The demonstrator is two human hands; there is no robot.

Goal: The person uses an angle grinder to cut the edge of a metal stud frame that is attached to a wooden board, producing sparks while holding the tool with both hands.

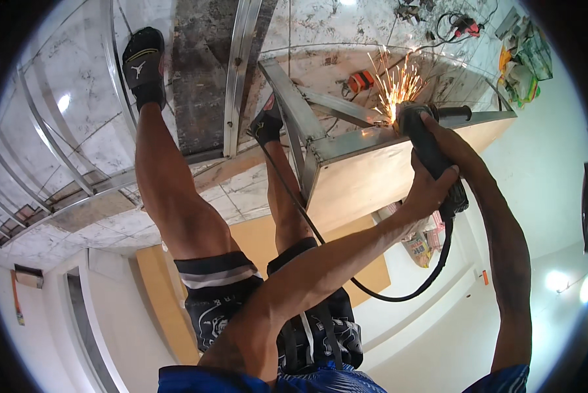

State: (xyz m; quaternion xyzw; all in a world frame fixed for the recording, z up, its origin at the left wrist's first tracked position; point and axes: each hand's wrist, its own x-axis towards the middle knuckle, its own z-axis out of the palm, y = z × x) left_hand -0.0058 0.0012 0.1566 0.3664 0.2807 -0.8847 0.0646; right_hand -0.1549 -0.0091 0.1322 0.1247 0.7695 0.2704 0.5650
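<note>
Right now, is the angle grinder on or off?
On: sparks spray from the angle grinder at the metal frame, with the left hand and right hand gripping it.

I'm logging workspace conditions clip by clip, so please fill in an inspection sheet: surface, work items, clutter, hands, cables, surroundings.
Surface: white marbled tile floor, marked with dark smudges.
Work items: black angle grinder at the edge of a grey metal frame with a pale flat panel; orange sparks spray from the grinder's head.
Clutter: small red-and-black object on the floor; yellow-and-green plastic bags at far right.
Hands: right hand grips the grinder near its head; left hand grips farther back.
Cables: black power cord loops from the grinder and passes the right leg.
Surroundings: white wall; flat tan board; bright lights.
</note>
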